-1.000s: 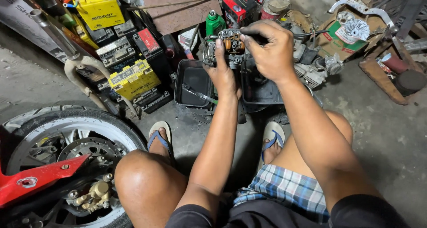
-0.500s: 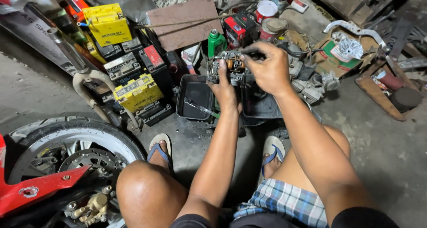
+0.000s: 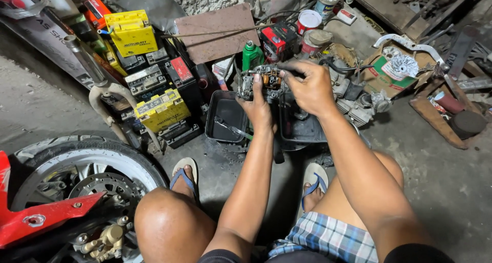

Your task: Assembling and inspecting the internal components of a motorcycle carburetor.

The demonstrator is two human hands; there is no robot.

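Head view: left hand grips a small engine part from below; right hand pinches its top. Black tray at seven o'clock of it.

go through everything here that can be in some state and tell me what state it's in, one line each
left hand: gripping the carburetor from below
right hand: fingertips pinching at the carburetor's top
carburetor: opened, orange part exposed, held above the trays
black tray: open, a tool lying inside
green bottle: upright, capped
motorcycle wheel: upright, mounted
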